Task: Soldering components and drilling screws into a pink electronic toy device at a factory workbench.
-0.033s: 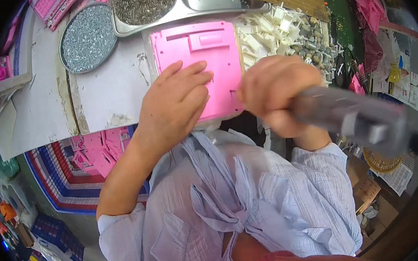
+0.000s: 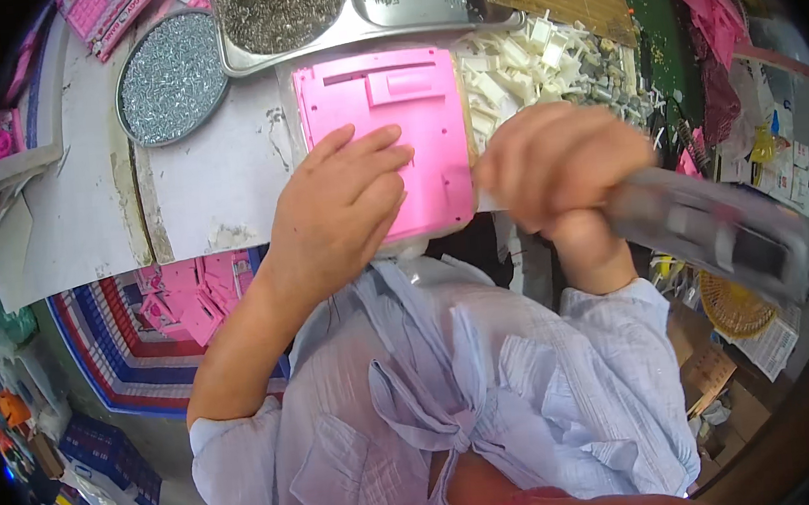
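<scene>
A flat pink plastic panel (image 2: 433, 187), with a raised block and a slot near its far end, lies on the work surface in front of me. Across its left side rests my left hand (image 2: 337, 201), fingers stretched out flat on the plastic. My right hand (image 2: 570, 166), blurred by motion, is wrapped round a dark grey power screwdriver (image 2: 720, 230). The tool's body stretches out to the right, away from the panel. Its tip is hidden or smeared near the panel's right edge, so I cannot tell whether it touches.
A round dish (image 2: 127, 125) of silver screws stands at the far left of the panel. Behind the panel sits a metal tray (image 2: 348, 44) with small metal parts. White plastic pieces (image 2: 518, 69) are heaped to the right. A striped basket (image 2: 111, 360) holds pink parts below left.
My right hand and the power screwdriver have shifted a little to the right, away from the panel's edge. The left hand stays in place on the panel.
</scene>
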`<state>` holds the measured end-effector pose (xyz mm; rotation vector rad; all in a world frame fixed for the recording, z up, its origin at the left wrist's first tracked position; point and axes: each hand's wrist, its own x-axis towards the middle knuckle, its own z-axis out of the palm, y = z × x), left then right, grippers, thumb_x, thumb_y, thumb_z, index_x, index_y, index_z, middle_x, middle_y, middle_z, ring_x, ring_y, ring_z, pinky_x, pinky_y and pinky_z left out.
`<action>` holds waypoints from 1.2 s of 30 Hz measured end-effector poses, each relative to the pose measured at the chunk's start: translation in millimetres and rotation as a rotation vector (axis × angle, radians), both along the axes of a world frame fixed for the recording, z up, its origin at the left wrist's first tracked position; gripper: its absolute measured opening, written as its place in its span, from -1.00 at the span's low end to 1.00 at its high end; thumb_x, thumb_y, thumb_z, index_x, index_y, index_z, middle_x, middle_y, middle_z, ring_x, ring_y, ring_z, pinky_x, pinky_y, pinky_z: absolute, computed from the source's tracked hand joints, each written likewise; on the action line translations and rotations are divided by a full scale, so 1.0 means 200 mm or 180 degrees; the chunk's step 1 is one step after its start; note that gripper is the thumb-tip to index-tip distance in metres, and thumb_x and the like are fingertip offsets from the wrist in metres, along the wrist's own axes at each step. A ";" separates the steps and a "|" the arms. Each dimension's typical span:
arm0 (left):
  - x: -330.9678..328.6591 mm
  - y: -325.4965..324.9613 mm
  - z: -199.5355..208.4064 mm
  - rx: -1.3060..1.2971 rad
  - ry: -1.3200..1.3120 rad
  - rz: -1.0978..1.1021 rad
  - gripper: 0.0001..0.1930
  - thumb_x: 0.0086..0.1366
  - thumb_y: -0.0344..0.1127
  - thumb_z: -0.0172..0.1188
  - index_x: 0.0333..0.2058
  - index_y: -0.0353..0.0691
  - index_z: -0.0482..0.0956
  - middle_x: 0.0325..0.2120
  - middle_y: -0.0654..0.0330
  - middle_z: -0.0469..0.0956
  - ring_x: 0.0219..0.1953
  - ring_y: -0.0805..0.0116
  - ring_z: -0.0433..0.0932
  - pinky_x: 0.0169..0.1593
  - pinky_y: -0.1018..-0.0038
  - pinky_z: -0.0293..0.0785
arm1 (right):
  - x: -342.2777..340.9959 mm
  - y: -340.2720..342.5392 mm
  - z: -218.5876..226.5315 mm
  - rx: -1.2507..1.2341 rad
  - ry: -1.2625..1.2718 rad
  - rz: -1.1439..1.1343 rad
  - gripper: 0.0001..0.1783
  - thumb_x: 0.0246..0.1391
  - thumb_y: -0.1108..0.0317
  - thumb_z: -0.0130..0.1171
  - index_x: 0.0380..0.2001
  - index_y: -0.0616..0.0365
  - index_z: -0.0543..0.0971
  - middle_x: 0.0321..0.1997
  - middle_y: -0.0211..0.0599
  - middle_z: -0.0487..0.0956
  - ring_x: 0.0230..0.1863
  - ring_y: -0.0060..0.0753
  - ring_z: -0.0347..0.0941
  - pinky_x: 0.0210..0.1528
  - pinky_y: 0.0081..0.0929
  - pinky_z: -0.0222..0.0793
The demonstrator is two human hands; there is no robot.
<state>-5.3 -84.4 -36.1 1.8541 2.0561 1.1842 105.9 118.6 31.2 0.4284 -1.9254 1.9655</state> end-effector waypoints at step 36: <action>0.00 0.02 0.00 0.0035 -0.0367 0.0158 -0.86 0.14 -0.49 0.35 -0.36 -0.22 0.54 -0.08 0.16 0.69 0.16 0.16 0.60 0.26 0.15 0.42 | -0.38 0.25 -0.21 -0.0081 -0.0388 -0.0345 -0.69 0.20 0.30 0.37 -0.36 0.15 0.40 -0.55 -0.29 0.53 -0.56 -0.53 0.42 -0.51 -0.51 0.38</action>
